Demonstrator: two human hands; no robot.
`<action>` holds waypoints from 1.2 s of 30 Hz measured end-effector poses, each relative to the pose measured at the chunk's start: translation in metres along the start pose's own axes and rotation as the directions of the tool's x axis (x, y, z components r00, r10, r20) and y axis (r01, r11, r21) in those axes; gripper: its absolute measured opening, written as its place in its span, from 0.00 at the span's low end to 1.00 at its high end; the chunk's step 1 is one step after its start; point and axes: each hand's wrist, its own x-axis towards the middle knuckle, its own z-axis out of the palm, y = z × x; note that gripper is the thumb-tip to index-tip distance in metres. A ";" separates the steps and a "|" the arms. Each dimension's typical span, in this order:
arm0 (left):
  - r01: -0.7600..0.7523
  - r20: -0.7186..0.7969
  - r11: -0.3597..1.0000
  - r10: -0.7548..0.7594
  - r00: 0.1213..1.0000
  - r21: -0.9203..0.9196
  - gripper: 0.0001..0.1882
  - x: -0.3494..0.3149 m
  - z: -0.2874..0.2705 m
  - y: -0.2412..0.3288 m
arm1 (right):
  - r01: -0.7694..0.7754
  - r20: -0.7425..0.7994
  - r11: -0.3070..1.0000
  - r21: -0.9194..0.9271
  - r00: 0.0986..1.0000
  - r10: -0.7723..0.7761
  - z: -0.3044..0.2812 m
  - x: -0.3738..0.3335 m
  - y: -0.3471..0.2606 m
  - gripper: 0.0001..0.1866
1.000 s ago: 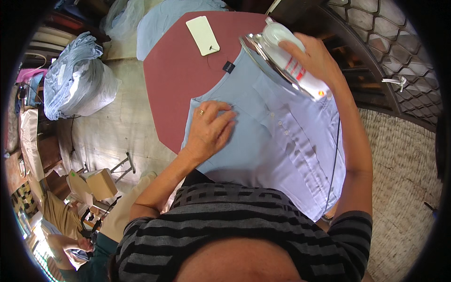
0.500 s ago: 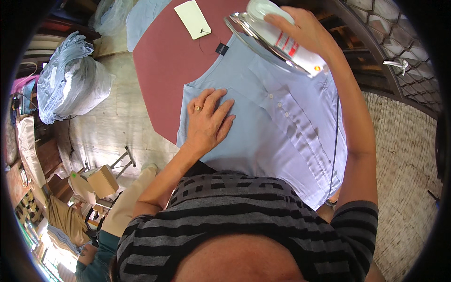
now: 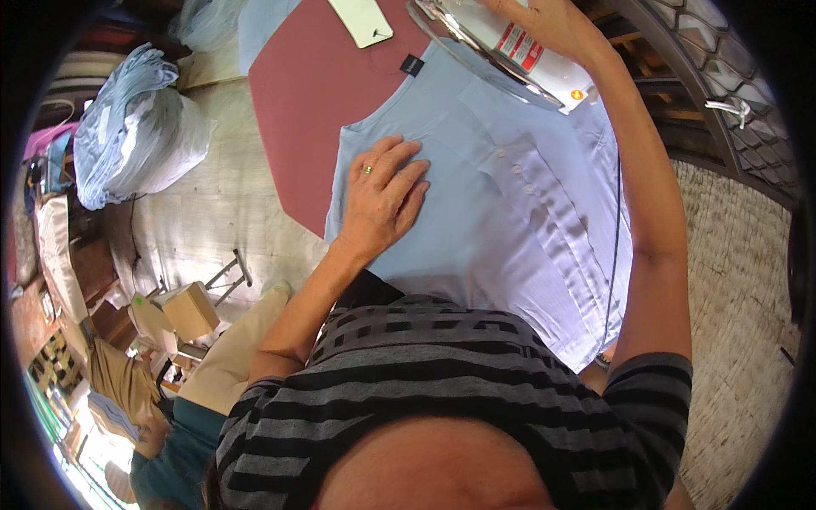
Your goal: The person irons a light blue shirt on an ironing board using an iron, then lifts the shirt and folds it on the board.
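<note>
A light blue garment with a buttoned placket is spread over a maroon board. My left hand rests flat on its left part, fingers apart, a ring on one finger. At the far right of the garment, my right hand grips a white and silver iron; the upper part of that hand and iron is cut off by the picture's edge. Whether the soleplate touches the cloth I cannot tell. A dark neck label shows on the garment, and a pale hang tag lies beyond it.
The dark cord runs down the garment's right side. A metal lattice gate stands at the right. Plastic-wrapped blue clothes are piled at the left. Behind, a person in a green top sits near a cardboard box.
The whole view has shifted, so board, garment and iron sit higher in the picture. Relative to the garment, my left hand and the iron have barely moved.
</note>
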 end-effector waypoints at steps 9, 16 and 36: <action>0.272 -0.222 0.956 -0.243 0.944 0.110 0.19 -0.008 -0.036 -0.033 | 0.007 -0.034 0.994 0.107 0.999 -0.003 0.010 -0.030 0.037 0.30; 0.289 -0.143 0.952 -0.273 0.951 0.106 0.17 0.010 -0.031 -0.062 | -0.216 -0.137 0.950 0.226 0.958 0.250 0.012 -0.149 0.000 0.28; 0.382 0.187 0.923 -0.367 0.911 -0.048 0.16 -0.010 -0.075 -0.062 | -0.182 0.008 0.961 0.206 0.983 0.184 0.124 -0.192 -0.115 0.28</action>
